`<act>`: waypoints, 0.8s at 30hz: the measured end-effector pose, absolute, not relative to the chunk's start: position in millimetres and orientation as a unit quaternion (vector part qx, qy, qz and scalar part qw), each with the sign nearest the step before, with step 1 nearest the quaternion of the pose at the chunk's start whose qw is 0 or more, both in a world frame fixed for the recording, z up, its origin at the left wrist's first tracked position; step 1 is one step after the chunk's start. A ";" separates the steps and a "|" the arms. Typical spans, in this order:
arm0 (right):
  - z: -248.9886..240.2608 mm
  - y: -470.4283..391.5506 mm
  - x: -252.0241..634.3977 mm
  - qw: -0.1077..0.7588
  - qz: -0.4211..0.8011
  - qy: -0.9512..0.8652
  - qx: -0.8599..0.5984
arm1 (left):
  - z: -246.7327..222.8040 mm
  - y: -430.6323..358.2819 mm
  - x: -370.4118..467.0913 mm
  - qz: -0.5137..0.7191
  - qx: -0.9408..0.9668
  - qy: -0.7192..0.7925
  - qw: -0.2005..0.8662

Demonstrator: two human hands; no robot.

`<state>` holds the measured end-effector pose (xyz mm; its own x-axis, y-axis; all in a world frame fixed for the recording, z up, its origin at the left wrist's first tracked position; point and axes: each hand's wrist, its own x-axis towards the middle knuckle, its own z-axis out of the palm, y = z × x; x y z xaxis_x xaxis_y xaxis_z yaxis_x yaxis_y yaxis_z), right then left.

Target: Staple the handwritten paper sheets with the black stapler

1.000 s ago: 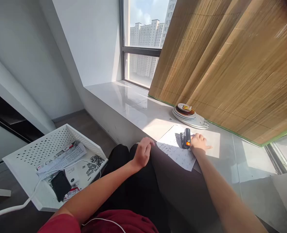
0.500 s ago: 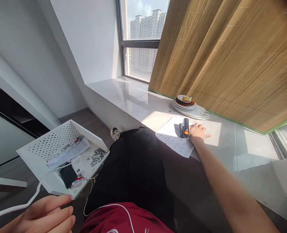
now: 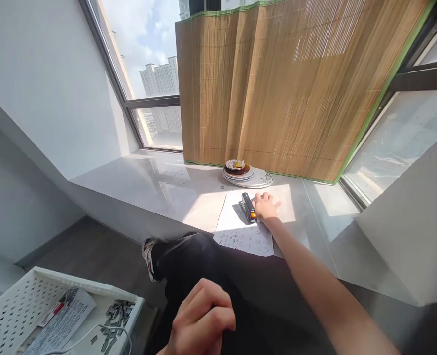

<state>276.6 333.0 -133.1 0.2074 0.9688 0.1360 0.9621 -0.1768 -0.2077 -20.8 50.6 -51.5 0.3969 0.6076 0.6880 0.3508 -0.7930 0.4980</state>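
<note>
Black stapler (image 3: 248, 207) lies on paper (image 3: 240, 231), touching the right hand (image 3: 266, 206).

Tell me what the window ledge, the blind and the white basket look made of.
Window ledge: polished stone or tile, glossy, mirrors the light. Blind: bamboo or reed slats, fine vertical strands, green edging. White basket: probably plastic, maybe coated metal; matte, perforated walls.

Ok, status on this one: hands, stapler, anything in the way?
Right hand resting beside stapler on paper. Left hand fisted over lap. Plates behind, clear.
</note>
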 end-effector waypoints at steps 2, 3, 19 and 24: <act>-135.4 336.3 281.0 0.129 0.018 -0.626 -0.769 | -43.0 126.2 9.7 0.445 0.820 0.322 0.158; -136.5 337.4 283.7 0.136 0.023 -0.623 -0.770 | -42.3 167.8 21.4 0.434 0.814 0.354 0.157; -129.9 293.2 280.0 0.364 0.146 -0.703 -0.593 | -133.6 354.7 46.0 0.303 0.779 0.509 0.206; -136.9 280.0 276.4 0.337 0.113 -0.706 -0.612 | -124.1 347.8 58.4 0.299 0.739 0.561 0.223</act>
<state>276.4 280.0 -136.9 -0.0228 0.9410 0.3377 0.7891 0.2243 -0.5719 58.4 347.8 -124.1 0.1915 0.9625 0.1919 0.6964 -0.2710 0.6645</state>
